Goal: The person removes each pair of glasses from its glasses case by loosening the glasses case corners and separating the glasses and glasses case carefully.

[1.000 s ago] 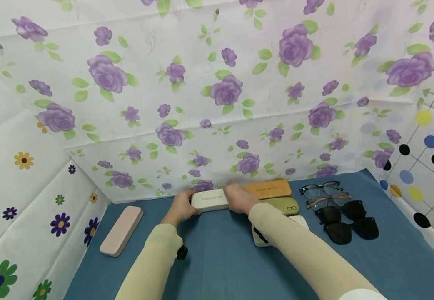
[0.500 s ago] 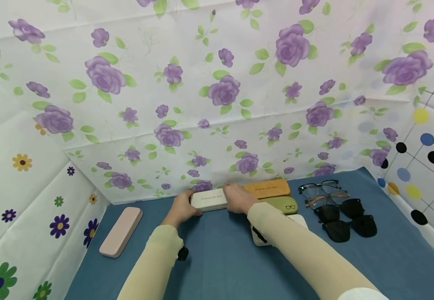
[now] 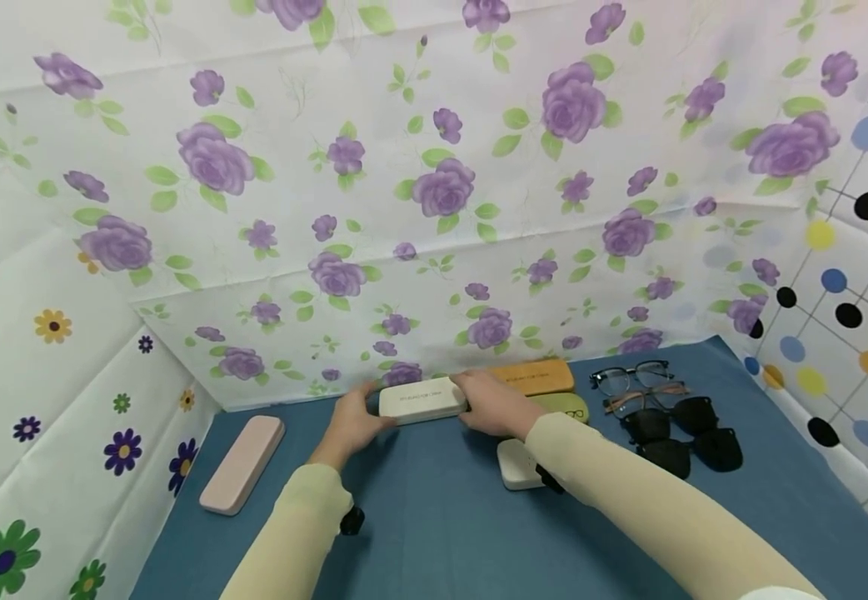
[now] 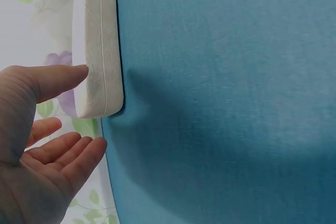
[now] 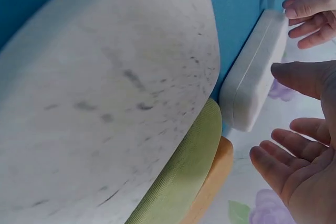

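Observation:
A white glasses case (image 3: pixel 422 400) with small print on its lid lies on the blue cloth against the flowered backdrop. At its left end is my left hand (image 3: pixel 351 425); in the left wrist view the fingers (image 4: pixel 79 161) are spread clear of the case, and the thumb tip overlaps its edge, contact unclear. My right hand (image 3: pixel 494 407) is by the other end. Seen from the right wrist, its fingers (image 5: pixel 273 166) are extended and apart from the case, the thumb near its side. Neither hand grips the case.
Right of the white case lie an orange case (image 3: pixel 535 377), a green case (image 3: pixel 571 407) and a speckled white case (image 3: pixel 518 462), partly behind my right arm. Further right are clear eyeglasses (image 3: pixel 631 372), brown-framed glasses and dark sunglasses (image 3: pixel 665 458). A pink case (image 3: pixel 242 464) lies at left.
Both hands have loosened from the white case and drawn slightly outward, uncovering its right end. The case stays about where it was. The head view has shifted slightly.

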`<action>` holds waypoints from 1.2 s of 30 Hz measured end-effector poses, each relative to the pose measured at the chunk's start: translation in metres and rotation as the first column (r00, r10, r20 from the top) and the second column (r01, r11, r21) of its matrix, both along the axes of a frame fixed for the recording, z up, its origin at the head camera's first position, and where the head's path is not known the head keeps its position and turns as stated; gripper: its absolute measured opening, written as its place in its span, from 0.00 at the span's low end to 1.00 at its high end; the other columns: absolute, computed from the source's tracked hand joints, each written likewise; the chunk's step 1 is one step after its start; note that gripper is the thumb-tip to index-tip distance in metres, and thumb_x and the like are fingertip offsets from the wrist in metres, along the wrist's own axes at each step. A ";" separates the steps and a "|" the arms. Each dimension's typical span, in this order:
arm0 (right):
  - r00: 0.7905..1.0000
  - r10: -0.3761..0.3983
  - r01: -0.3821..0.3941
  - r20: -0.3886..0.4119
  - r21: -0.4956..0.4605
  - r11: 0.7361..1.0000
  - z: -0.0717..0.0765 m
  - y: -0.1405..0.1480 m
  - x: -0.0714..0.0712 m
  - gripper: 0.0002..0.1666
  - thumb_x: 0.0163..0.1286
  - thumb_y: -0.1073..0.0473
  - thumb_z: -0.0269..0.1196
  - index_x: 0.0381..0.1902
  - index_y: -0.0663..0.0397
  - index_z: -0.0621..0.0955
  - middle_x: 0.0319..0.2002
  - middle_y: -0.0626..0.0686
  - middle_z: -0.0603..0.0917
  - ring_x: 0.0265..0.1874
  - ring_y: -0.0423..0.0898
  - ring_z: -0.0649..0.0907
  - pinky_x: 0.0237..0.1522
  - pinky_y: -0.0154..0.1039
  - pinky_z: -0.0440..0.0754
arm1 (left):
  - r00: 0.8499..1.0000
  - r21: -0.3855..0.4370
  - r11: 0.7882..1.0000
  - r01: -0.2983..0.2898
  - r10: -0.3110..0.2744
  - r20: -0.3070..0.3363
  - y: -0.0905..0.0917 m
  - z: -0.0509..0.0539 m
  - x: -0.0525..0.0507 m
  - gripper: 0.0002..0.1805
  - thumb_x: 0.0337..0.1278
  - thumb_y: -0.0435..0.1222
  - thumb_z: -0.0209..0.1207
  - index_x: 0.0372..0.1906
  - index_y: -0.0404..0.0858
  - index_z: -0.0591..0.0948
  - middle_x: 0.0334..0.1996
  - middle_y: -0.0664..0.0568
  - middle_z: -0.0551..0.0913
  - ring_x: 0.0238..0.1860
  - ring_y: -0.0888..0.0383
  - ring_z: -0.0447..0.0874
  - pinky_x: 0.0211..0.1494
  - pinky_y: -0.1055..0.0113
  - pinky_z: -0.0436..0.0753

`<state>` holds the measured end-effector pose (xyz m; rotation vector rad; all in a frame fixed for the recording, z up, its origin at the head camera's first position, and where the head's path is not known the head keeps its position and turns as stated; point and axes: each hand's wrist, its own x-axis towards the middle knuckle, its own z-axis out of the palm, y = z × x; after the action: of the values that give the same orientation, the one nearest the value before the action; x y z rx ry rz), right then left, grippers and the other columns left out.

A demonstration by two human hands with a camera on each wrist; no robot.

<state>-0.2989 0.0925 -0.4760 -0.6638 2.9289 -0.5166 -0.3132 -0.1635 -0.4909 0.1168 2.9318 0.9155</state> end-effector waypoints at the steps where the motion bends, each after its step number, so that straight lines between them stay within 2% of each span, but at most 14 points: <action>1: 1.000 0.009 -0.009 0.004 -0.010 1.000 0.000 0.002 0.003 0.39 0.61 0.53 0.64 0.69 0.53 0.64 0.63 0.55 0.72 0.61 0.50 0.73 0.58 0.46 0.74 | 1.000 -0.004 1.000 -0.004 0.004 -0.003 -0.001 0.000 0.002 0.43 0.43 0.42 0.71 0.66 0.37 0.66 0.63 0.40 0.70 0.63 0.43 0.70 0.58 0.48 0.73; 7: 0.998 0.061 -0.061 0.003 -0.048 0.997 0.000 0.015 0.022 0.31 0.62 0.52 0.64 0.63 0.52 0.72 0.58 0.52 0.77 0.57 0.48 0.77 0.54 0.45 0.77 | 1.000 -0.049 0.999 -0.016 0.016 -0.011 -0.003 -0.005 0.015 0.39 0.47 0.42 0.68 0.65 0.37 0.67 0.60 0.39 0.74 0.58 0.44 0.75 0.54 0.49 0.76; 13: 0.998 0.066 -0.064 0.022 -0.090 0.994 0.002 0.025 0.039 0.27 0.63 0.52 0.63 0.60 0.50 0.76 0.56 0.50 0.79 0.57 0.46 0.77 0.54 0.46 0.76 | 1.000 -0.066 0.998 -0.014 0.012 -0.023 -0.012 -0.004 0.021 0.37 0.49 0.41 0.67 0.65 0.38 0.67 0.61 0.40 0.73 0.60 0.43 0.73 0.56 0.48 0.75; 18: 0.997 0.082 -0.082 -0.001 -0.115 0.990 0.005 0.032 0.048 0.26 0.64 0.50 0.62 0.59 0.48 0.76 0.56 0.49 0.79 0.57 0.45 0.77 0.54 0.44 0.77 | 0.997 -0.081 0.995 -0.061 0.057 -0.052 -0.033 0.001 0.025 0.35 0.51 0.41 0.65 0.65 0.38 0.68 0.62 0.41 0.72 0.63 0.43 0.69 0.59 0.47 0.73; 23: 0.995 0.094 -0.097 -0.024 -0.154 0.983 0.006 0.044 0.059 0.24 0.65 0.48 0.61 0.58 0.46 0.77 0.55 0.48 0.80 0.55 0.45 0.78 0.52 0.44 0.78 | 0.989 -0.120 0.986 -0.119 0.107 -0.101 -0.061 0.000 0.030 0.35 0.52 0.42 0.64 0.65 0.35 0.67 0.63 0.37 0.70 0.63 0.39 0.67 0.59 0.44 0.71; 26: 0.996 0.086 -0.090 -0.032 -0.167 0.982 0.007 0.051 0.063 0.24 0.65 0.48 0.61 0.57 0.45 0.77 0.55 0.46 0.80 0.56 0.45 0.77 0.52 0.44 0.78 | 0.976 -0.151 0.973 -0.173 0.149 -0.160 -0.079 0.000 0.032 0.36 0.50 0.40 0.65 0.64 0.32 0.67 0.61 0.33 0.70 0.62 0.36 0.67 0.58 0.43 0.70; 30: 0.997 0.063 -0.069 -0.043 -0.164 0.984 0.006 0.058 0.066 0.23 0.64 0.48 0.62 0.57 0.43 0.77 0.55 0.45 0.80 0.58 0.45 0.76 0.54 0.44 0.77 | 0.946 -0.160 0.952 -0.260 0.218 -0.239 -0.102 -0.002 0.034 0.39 0.46 0.38 0.67 0.64 0.28 0.66 0.59 0.30 0.70 0.61 0.33 0.65 0.60 0.42 0.67; 36: 0.998 0.065 -0.065 -0.009 -0.181 0.981 0.006 0.062 0.069 0.24 0.64 0.47 0.62 0.58 0.42 0.77 0.56 0.45 0.79 0.58 0.44 0.77 0.53 0.44 0.78 | 0.911 -0.172 0.913 -0.369 0.319 -0.261 -0.130 -0.003 0.044 0.45 0.46 0.41 0.68 0.65 0.24 0.59 0.63 0.25 0.60 0.64 0.29 0.54 0.62 0.35 0.58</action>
<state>-0.2302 0.1547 -0.4701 -0.7779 2.8752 -0.7827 -0.2693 -0.2938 -0.4942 -0.3475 3.3126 0.6375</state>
